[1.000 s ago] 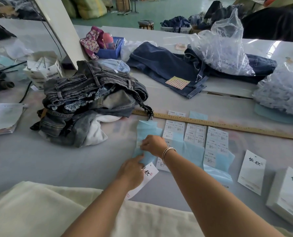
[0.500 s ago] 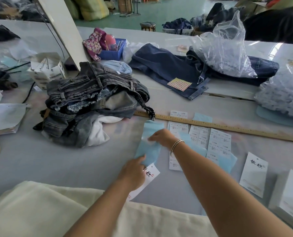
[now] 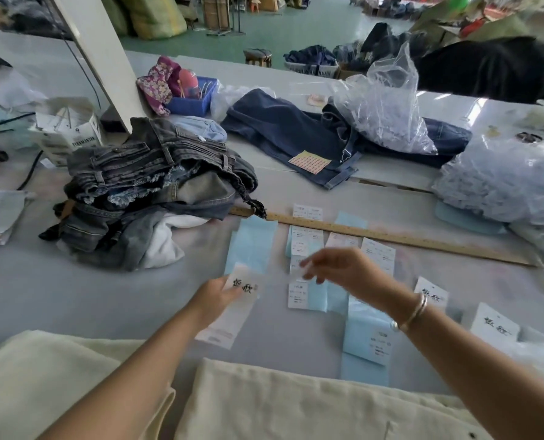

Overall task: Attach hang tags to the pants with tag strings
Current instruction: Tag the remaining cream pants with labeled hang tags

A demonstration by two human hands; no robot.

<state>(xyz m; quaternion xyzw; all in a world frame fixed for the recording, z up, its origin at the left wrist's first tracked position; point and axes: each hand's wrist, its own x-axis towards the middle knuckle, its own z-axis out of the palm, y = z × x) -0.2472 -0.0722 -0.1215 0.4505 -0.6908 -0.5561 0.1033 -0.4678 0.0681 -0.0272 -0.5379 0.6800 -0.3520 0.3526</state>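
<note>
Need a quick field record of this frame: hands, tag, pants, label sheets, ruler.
left hand: holds white hang tag at its top end
right hand: raised over the label sheets, blurred, seems to pinch a small white label; grip unclear
cream pants: at near table edge
tag string: none visible
wooden ruler: flat, beyond the sheets
denim pile: left of the sheets
spare hang tags: lying at right

A garment factory's finishing floor. A long worktable [image 3: 74, 290] carries a heap of jeans [image 3: 150, 192], sticker sheets [image 3: 308, 249] and a wooden ruler [image 3: 423, 241]. Beyond lie bulging sacks [image 3: 156, 14] on a green floor [image 3: 264, 30].
</note>
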